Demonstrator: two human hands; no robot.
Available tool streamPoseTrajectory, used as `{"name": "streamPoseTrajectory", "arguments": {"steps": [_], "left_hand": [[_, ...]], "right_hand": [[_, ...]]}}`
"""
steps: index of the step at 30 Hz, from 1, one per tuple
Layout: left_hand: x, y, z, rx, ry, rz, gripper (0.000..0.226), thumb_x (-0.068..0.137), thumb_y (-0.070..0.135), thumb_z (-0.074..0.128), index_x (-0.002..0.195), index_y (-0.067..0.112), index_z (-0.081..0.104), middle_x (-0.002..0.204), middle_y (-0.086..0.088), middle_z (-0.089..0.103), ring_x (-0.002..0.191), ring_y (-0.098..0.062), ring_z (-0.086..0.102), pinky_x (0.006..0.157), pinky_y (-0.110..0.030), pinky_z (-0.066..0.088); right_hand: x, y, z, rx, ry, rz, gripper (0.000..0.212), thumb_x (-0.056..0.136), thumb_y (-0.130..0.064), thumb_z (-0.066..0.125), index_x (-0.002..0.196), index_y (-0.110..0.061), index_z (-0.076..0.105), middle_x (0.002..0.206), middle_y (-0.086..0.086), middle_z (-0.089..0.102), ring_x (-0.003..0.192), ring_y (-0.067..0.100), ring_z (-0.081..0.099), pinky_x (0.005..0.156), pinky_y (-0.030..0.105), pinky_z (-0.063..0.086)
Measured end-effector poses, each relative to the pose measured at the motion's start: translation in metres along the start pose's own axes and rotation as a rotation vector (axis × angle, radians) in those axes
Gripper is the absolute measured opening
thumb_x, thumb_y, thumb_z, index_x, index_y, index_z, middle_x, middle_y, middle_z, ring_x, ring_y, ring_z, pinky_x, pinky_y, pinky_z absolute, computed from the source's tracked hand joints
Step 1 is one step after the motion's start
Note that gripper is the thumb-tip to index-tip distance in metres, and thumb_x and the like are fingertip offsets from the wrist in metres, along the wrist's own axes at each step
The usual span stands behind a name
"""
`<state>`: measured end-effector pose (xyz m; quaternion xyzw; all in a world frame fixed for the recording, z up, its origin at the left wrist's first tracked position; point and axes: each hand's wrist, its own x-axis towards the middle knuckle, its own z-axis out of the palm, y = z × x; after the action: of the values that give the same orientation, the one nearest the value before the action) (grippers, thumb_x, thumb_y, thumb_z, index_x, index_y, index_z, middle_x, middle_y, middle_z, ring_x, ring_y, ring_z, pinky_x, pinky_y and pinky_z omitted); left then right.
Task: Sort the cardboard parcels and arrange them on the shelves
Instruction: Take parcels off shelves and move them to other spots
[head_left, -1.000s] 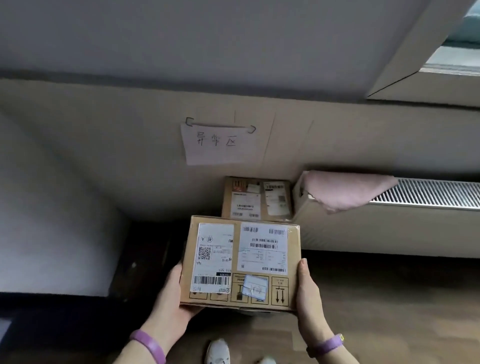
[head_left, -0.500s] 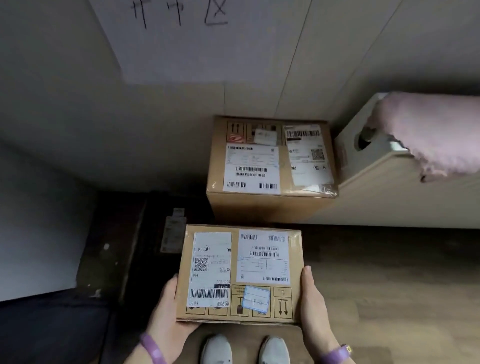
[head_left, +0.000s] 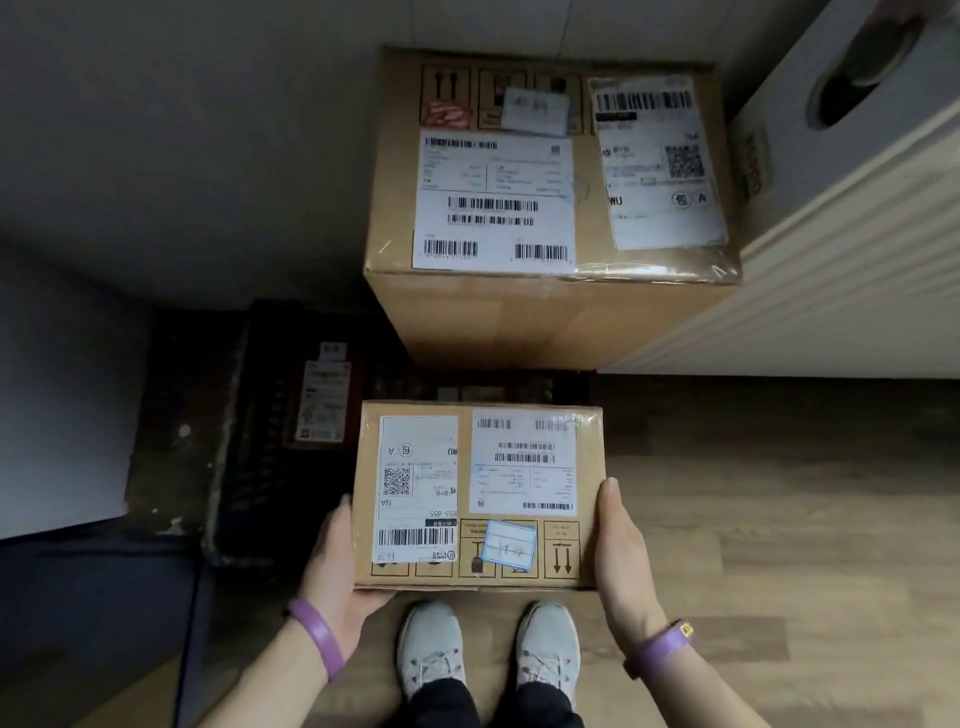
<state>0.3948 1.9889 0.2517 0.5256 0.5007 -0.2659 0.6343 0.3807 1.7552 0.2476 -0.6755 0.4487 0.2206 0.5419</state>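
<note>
far left, a dark crate (head_left: 270, 415) sits low in the shadow with a label on it, too dim to read. moving in, the left hand (head_left: 337, 561) grips the near left corner of the parcel (head_left: 478, 499), thumb up the side, fingers tucked out of sight underneath. the parcel itself is in the air, level, labels up, above the shoes (head_left: 431, 649) and well short of anything it could rest on. just ahead stands a bigger box (head_left: 550, 208), against the wall, flat-topped and labelled too. the right hand (head_left: 618, 551) clamps the parcel's right side, thumb lying along the edge. so both hands are set apart, one on each side of the load. further right, a white radiator (head_left: 831, 234) crowds the bigger box. this looks like the carry-and-place step. next move, i'd judge: lift it forward, keep it level, and set it squarely on that flat top or beside it, without clipping the radiator.
</note>
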Motion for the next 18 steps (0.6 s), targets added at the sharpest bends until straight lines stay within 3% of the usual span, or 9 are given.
{"name": "streamPoseTrajectory", "arguments": {"steps": [5, 9, 11, 14, 16, 18], "left_hand": [[-0.011, 0.001, -0.001, 0.025, 0.065, -0.081, 0.039, 0.094, 0.05, 0.046, 0.11, 0.022, 0.066, 0.103, -0.008, 0.073, 0.096, -0.028, 0.066, 0.09, -0.043, 0.05], [-0.02, 0.005, 0.002, 0.051, 0.093, -0.092, 0.037, 0.095, 0.051, 0.044, 0.101, 0.021, 0.066, 0.089, -0.005, 0.073, 0.086, -0.026, 0.065, 0.072, -0.031, 0.048], [-0.02, 0.007, 0.0, 0.079, 0.131, -0.051, 0.034, 0.095, 0.049, 0.044, 0.102, 0.022, 0.064, 0.084, 0.001, 0.073, 0.084, -0.02, 0.063, 0.072, -0.031, 0.047], [-0.021, 0.008, -0.006, 0.131, 0.141, 0.007, 0.043, 0.093, 0.048, 0.047, 0.129, 0.025, 0.056, 0.129, 0.002, 0.06, 0.112, -0.018, 0.053, 0.094, -0.033, 0.036], [-0.027, 0.014, -0.008, 0.128, 0.123, 0.034, 0.046, 0.093, 0.044, 0.049, 0.134, 0.023, 0.052, 0.141, 0.0, 0.05, 0.129, -0.02, 0.044, 0.094, -0.032, 0.029], [-0.041, 0.024, -0.007, 0.119, 0.104, 0.064, 0.045, 0.094, 0.04, 0.05, 0.134, 0.019, 0.053, 0.143, -0.003, 0.048, 0.134, -0.022, 0.04, 0.098, -0.033, 0.028]], "right_hand": [[-0.011, -0.008, -0.006, -0.076, 0.038, -0.007, 0.045, 0.101, -0.046, 0.025, 0.081, -0.024, 0.059, 0.098, -0.007, 0.07, 0.092, 0.014, 0.058, 0.088, 0.035, 0.042], [-0.023, -0.008, -0.005, -0.1, 0.026, -0.044, 0.044, 0.102, -0.042, 0.027, 0.097, -0.016, 0.063, 0.096, -0.007, 0.068, 0.093, 0.014, 0.058, 0.08, 0.031, 0.041], [-0.029, -0.009, -0.003, -0.11, 0.044, -0.108, 0.034, 0.102, -0.04, 0.03, 0.1, -0.022, 0.059, 0.097, -0.009, 0.066, 0.093, 0.012, 0.059, 0.077, 0.028, 0.041], [-0.036, -0.012, -0.001, -0.146, 0.105, -0.231, 0.021, 0.101, -0.034, 0.036, 0.093, -0.029, 0.054, 0.092, -0.014, 0.064, 0.09, 0.009, 0.059, 0.074, 0.028, 0.042], [-0.042, -0.02, -0.001, -0.205, 0.144, -0.322, 0.016, 0.097, -0.033, 0.04, 0.091, -0.027, 0.053, 0.093, -0.007, 0.064, 0.092, 0.019, 0.059, 0.081, 0.039, 0.045], [-0.051, -0.035, -0.001, -0.284, 0.129, -0.39, 0.019, 0.096, -0.031, 0.044, 0.106, -0.023, 0.057, 0.108, 0.001, 0.063, 0.104, 0.026, 0.056, 0.095, 0.043, 0.043]]}}
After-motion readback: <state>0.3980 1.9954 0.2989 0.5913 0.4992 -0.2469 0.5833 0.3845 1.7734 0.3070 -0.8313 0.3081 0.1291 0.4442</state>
